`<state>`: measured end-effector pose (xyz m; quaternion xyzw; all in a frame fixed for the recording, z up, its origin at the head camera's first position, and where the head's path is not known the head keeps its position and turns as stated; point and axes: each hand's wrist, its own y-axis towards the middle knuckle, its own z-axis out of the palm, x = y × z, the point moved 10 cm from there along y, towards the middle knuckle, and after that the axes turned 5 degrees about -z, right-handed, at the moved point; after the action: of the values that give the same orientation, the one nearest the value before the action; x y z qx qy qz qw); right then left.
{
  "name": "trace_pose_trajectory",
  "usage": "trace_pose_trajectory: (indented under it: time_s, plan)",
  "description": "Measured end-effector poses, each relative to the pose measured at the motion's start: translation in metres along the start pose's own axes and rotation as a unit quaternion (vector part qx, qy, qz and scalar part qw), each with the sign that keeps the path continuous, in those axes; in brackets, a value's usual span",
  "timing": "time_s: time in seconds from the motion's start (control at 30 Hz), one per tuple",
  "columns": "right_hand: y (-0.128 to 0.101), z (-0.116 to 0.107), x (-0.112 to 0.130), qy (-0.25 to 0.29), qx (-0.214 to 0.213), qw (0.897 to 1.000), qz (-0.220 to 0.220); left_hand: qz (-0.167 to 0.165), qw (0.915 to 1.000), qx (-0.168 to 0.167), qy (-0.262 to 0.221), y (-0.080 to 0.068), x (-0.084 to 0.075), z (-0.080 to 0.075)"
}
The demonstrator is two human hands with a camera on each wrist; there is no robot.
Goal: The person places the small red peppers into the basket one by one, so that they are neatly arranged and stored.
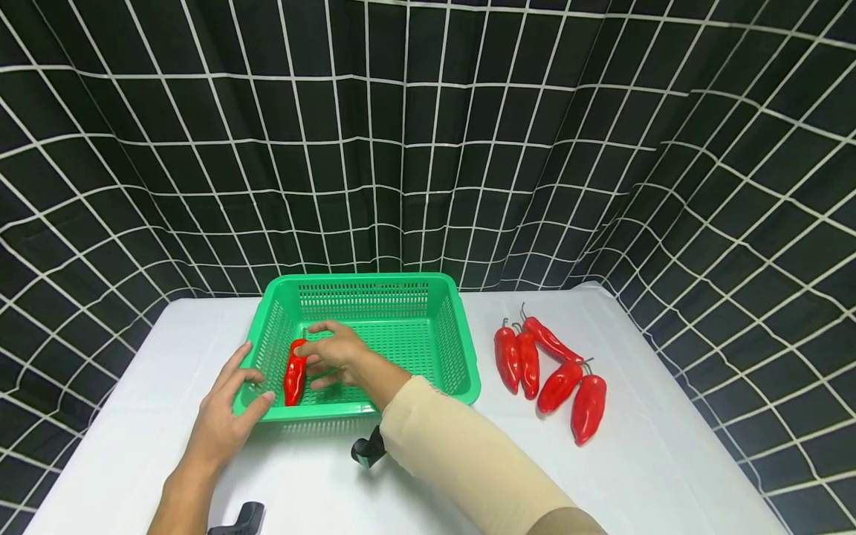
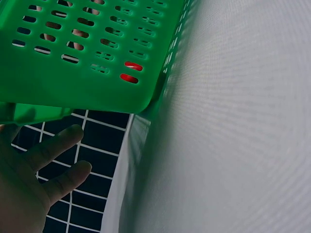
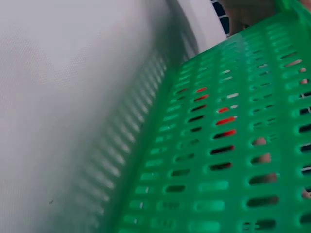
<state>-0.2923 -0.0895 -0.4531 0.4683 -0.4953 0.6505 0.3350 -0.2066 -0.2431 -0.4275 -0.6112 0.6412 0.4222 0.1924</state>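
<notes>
A green slotted basket (image 1: 401, 293) stands mid-table. One red pepper (image 1: 294, 379) lies inside it near the front left corner. My right hand (image 1: 312, 357), in a beige sleeve, reaches into the basket with its fingers spread loosely over the pepper's stem end, touching it at most lightly. My left hand (image 1: 244, 383) rests with straight fingers on the basket's front left corner, thumb on the rim. The left wrist view shows those fingers (image 2: 53, 145) below the basket wall (image 2: 73, 87). In the right wrist view the pepper (image 3: 224, 121) shows red through the basket's slots (image 3: 204, 194).
Several more red peppers (image 1: 560, 385) lie in a cluster on the white table (image 1: 602, 475) right of the basket. A black-and-white grid curtain (image 1: 428, 148) closes off the back and both sides. Black wrist-camera mounts (image 1: 369, 449) sit under both forearms.
</notes>
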Motion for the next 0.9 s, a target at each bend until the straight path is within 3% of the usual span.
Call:
trace_pose_trajectory:
  time_s: [0.47,0.9]
  plan:
    - [-0.02,-0.018,0.021,0.111,0.07,0.991,-0.03,-0.005,1.0,-0.006,-0.002,-0.001,0.004,-0.002]
    - [-0.047,-0.031,0.043,0.161,0.109,0.978,-0.07,-0.006,1.0,-0.003,0.002,-0.001,0.002,-0.001]
